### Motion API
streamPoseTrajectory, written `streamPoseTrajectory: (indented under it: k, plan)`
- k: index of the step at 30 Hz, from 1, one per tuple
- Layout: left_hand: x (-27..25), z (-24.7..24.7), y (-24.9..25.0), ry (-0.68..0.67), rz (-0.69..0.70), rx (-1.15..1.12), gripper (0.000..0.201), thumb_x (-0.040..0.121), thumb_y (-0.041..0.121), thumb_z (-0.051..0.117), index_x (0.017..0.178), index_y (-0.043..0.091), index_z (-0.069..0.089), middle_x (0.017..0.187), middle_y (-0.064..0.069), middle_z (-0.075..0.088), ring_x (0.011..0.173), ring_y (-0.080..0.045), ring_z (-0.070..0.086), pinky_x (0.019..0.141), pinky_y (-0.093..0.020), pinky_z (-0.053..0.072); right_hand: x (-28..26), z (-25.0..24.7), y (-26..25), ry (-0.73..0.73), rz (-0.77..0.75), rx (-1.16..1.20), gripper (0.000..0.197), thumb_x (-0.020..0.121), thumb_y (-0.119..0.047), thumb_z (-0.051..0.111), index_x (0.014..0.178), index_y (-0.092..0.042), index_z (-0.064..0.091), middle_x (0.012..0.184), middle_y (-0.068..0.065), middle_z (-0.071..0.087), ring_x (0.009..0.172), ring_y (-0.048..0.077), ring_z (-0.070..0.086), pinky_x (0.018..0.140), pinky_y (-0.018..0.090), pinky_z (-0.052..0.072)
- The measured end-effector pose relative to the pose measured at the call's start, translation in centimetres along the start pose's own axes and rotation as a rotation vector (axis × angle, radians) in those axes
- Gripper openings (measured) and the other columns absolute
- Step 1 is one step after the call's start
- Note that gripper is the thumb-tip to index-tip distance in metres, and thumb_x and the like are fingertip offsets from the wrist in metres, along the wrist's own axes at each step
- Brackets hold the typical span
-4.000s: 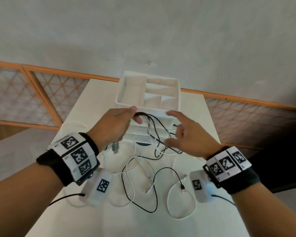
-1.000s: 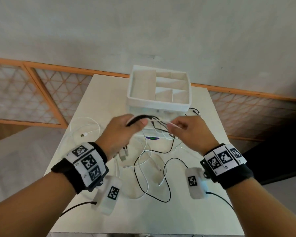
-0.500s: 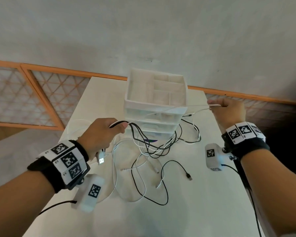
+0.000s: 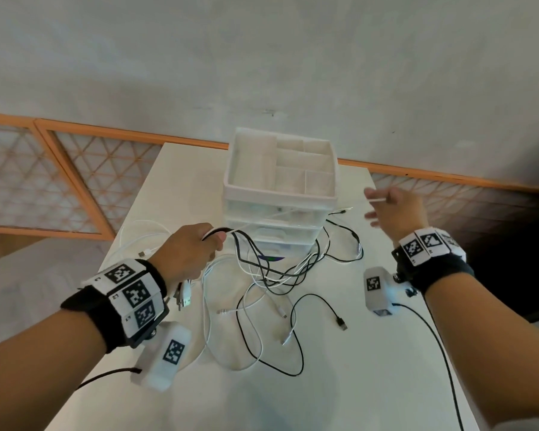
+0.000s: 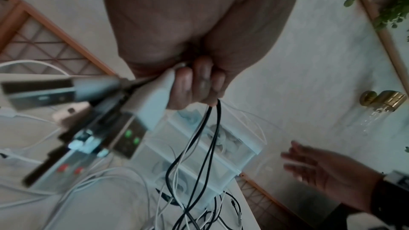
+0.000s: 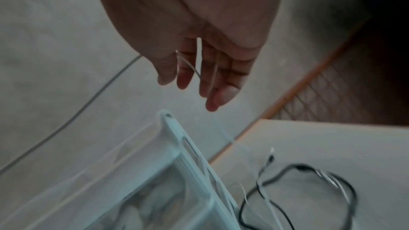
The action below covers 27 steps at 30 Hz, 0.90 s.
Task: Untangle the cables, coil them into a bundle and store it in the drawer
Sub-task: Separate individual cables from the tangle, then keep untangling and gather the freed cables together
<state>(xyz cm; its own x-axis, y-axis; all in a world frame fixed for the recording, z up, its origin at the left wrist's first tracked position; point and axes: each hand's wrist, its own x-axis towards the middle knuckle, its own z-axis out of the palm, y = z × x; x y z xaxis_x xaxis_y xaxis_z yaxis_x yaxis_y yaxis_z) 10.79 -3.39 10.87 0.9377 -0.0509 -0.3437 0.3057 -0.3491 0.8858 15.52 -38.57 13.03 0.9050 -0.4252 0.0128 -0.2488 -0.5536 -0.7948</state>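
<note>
Before my grips, the drawer unit (image 4: pixel 280 209) blocks the counter's (image 4: pixel 371 368) far edge at the middle. Loose cables (image 4: pixel 271 293) sprawl across the centre, reaching toward the left edge. The near edge and near right corner lie bare, giving me room.

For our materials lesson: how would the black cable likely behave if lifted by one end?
Probably floppy: the black cable droops in loose loops from the left hand. Likely light, hanging thin. It may drag the white cable crossing it.
</note>
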Motion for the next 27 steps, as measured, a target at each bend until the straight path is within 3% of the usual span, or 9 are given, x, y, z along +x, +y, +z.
streamPoseTrajectory:
  k: [5,8,10,12,17,20,23,25,27]
  plan:
    - [0.0,0.9,0.3,-0.008,0.038,0.058,0.032,0.098,0.035,0.053,0.078,0.011,0.060,0.057,0.001,0.041,0.032,-0.007,0.028,0.040,-0.020,0.025,1.7,-0.1,-3.4,0.084,-0.165,0.084,0.036,0.079,-0.049,0.070,0.112,-0.033,0.066,0.098,-0.005,0.075,0.091,0.014,0.073,0.090,0.047,0.058]
    - [0.0,1.4,0.6,-0.053,0.030,-0.068,0.043,0.101,0.043,0.044,0.087,0.008,0.065,0.057,0.006,0.041,0.037,-0.008,0.023,0.040,-0.020,0.021,1.7,0.3,-2.5,-0.047,-0.130,-0.095,0.059,0.084,-0.027,0.072,0.140,-0.026,0.051,0.137,0.007,0.061,0.127,0.025,0.057,0.110,0.045,0.044]
    - [-0.1,1.4,0.8,-0.059,0.030,-0.115,0.046,0.103,0.040,0.040,0.094,0.004,0.068,0.048,0.009,0.032,0.041,-0.010,0.021,0.043,-0.022,0.018,0.5,0.9,-1.0,-0.210,-0.083,-0.325,0.074,0.085,-0.009,0.069,0.150,-0.023,0.037,0.151,0.009,0.045,0.134,0.029,0.049,0.102,0.037,0.046]
    - [-0.3,1.1,1.1,-0.053,0.060,-0.107,0.041,0.104,0.032,0.041,0.096,0.005,0.070,0.049,0.009,0.031,0.045,-0.011,0.021,0.045,-0.024,0.019,-1.3,1.6,0.1,-0.281,-0.043,-0.428,0.077,0.081,-0.009,0.067,0.150,-0.026,0.037,0.143,0.013,0.049,0.119,0.029,0.057,0.084,0.034,0.051]
    - [-1.4,2.1,2.9,-0.148,0.219,0.101,0.035,0.102,0.031,0.046,0.095,0.014,0.076,0.045,0.015,0.043,0.044,-0.005,0.032,0.050,-0.025,0.027,-8.4,5.0,-2.7,-0.603,-0.245,-0.066,0.066,0.078,-0.027,0.082,0.136,-0.039,0.052,0.067,-0.004,0.064,0.054,0.009,0.053,0.061,0.024,0.047]
    - [-2.4,3.8,4.1,-0.218,0.318,0.164,0.040,0.102,0.032,0.046,0.087,0.001,0.067,0.044,0.015,0.043,0.039,-0.002,0.037,0.044,-0.013,0.031,-10.4,7.7,-3.1,-0.724,-0.316,-0.179,0.014,0.086,-0.037,0.074,0.095,-0.028,0.069,0.063,-0.005,0.064,0.041,0.005,0.050,0.051,0.023,0.046]
    - [-2.9,3.4,4.0,-0.291,0.339,0.153,0.041,0.103,0.027,0.045,0.081,-0.004,0.061,0.045,0.013,0.036,0.040,-0.002,0.033,0.041,-0.007,0.026,-7.9,7.0,-0.5,-0.638,-0.136,-0.430,0.018,0.089,-0.030,0.069,0.074,-0.022,0.066,0.059,-0.004,0.067,0.043,0.008,0.063,0.049,0.022,0.050]
    - [-2.8,2.6,3.0,-0.365,0.313,0.306,0.036,0.104,0.031,0.042,0.096,0.014,0.074,0.049,0.015,0.046,0.047,-0.001,0.040,0.050,-0.011,0.031,-6.2,5.5,1.1,-0.366,-0.084,-0.397,0.005,0.085,-0.017,0.068,0.084,-0.020,0.072,0.072,-0.002,0.074,0.064,0.018,0.072,0.064,0.027,0.058]
    - [-2.3,2.4,1.4,-0.396,0.276,0.557,0.034,0.103,0.032,0.042,0.105,0.021,0.074,0.063,0.012,0.059,0.058,-0.002,0.047,0.058,-0.014,0.035,-5.5,5.1,2.7,-0.184,-0.153,-0.298,0.021,0.083,-0.016,0.070,0.102,-0.027,0.070,0.091,-0.005,0.074,0.080,0.019,0.071,0.084,0.030,0.056]
